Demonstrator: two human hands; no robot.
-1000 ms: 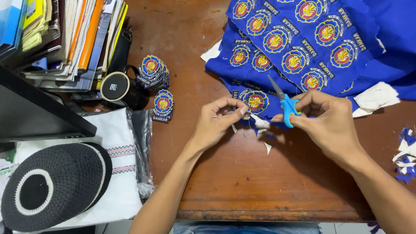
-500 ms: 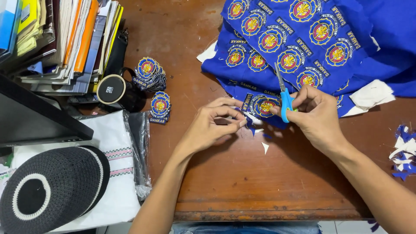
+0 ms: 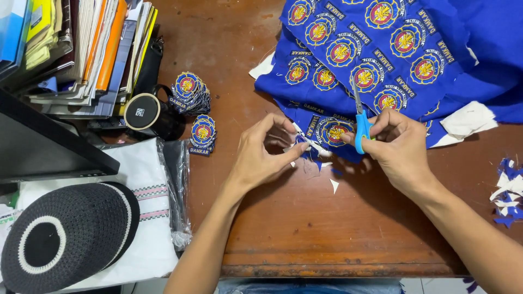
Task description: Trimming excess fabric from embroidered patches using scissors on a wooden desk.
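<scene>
My right hand (image 3: 400,149) grips small blue-handled scissors (image 3: 359,122), blades pointing up over a round embroidered patch (image 3: 333,132) at the edge of a blue cloth sheet (image 3: 381,49) covered in rows of round yellow-and-red patches. My left hand (image 3: 261,155) pinches a small blue and white offcut (image 3: 306,142) of that cloth between thumb and forefinger, just left of the scissors. Tiny white trimmings (image 3: 333,186) lie on the brown wooden table (image 3: 305,228) below the hands.
Two stacks of cut round patches (image 3: 193,103) sit left of my hands beside a black mug (image 3: 150,114). Books and folders (image 3: 81,49) fill the far left. A black and white knitted cap (image 3: 60,234) rests on bagged white cloth (image 3: 155,218). Blue scraps (image 3: 508,190) lie far right.
My right hand has shifted the scissors slightly along the patch's edge. My left hand keeps pinching the offcut, its fingers now closer to the blades.
</scene>
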